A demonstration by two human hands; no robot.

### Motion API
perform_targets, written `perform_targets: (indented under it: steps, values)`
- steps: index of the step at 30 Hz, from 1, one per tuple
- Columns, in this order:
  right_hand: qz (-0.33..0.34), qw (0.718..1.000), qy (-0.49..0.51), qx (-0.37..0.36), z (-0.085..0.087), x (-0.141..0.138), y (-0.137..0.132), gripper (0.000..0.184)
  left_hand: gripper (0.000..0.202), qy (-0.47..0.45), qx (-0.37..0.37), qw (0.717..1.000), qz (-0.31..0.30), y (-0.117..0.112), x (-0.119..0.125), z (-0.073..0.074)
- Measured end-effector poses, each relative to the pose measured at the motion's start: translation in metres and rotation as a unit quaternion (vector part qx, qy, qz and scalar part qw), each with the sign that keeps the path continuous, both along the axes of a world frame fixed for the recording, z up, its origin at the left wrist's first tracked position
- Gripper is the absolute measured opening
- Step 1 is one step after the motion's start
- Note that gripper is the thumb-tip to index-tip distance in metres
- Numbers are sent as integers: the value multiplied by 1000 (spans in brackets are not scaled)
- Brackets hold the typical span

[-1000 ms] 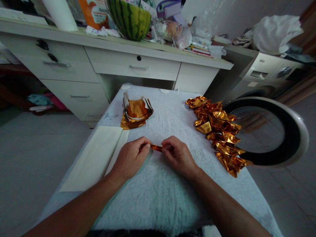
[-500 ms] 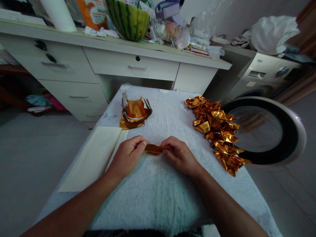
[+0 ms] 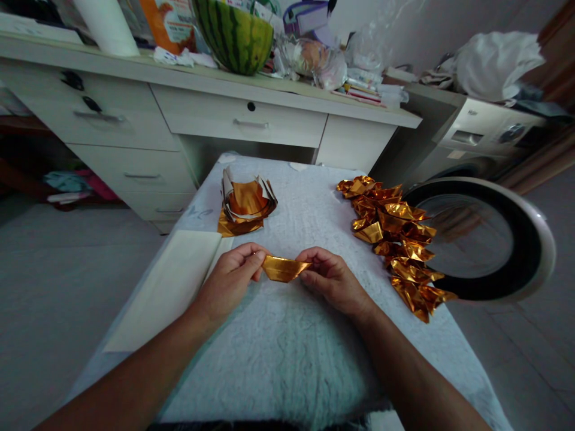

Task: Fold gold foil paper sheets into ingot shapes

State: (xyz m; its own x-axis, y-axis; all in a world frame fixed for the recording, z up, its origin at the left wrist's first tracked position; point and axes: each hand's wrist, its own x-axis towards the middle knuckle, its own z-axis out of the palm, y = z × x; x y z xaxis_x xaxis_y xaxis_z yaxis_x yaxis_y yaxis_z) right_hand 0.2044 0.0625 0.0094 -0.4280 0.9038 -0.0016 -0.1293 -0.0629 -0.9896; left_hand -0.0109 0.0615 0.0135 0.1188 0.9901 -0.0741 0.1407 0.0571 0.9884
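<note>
A folded piece of gold foil paper [image 3: 284, 269], wide at the top and narrower below, is held level above the cloth. My left hand [image 3: 236, 272] pinches its left end between thumb and fingers. At its right end, my right hand [image 3: 330, 276] is closed on the tip. Beyond my left hand lies a stack of curled gold foil sheets [image 3: 248, 200] with pale backs. To the right, a row of several folded gold foil pieces [image 3: 395, 233] runs along the table's edge.
A pale fuzzy cloth [image 3: 287, 353] covers the table. Cream paper [image 3: 168, 287] lies at its left side. An open washing machine door [image 3: 534, 239] stands close on the right. Behind are white drawers [image 3: 242, 123] and a counter holding a cut watermelon [image 3: 233, 39].
The foil piece has turned, so more of its bright face shows. My right hand's fingers have shifted slightly outward; the left thumb has moved a little left.
</note>
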Motion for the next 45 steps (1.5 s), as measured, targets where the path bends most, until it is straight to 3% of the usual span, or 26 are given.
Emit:
perform_targets:
  steps: [11,18,45]
  values:
    - [-28,977,142,-159,-1,-2,4,33,25,-241,-36,969,-41,-3,1,4]
    - [-14,968,164,-189,-1,0,4,33,27,-318,-75,943,-57,-3,2,4]
    - [-10,974,146,-171,-1,0,3,30,17,-334,-125,931,-71,-2,2,-6]
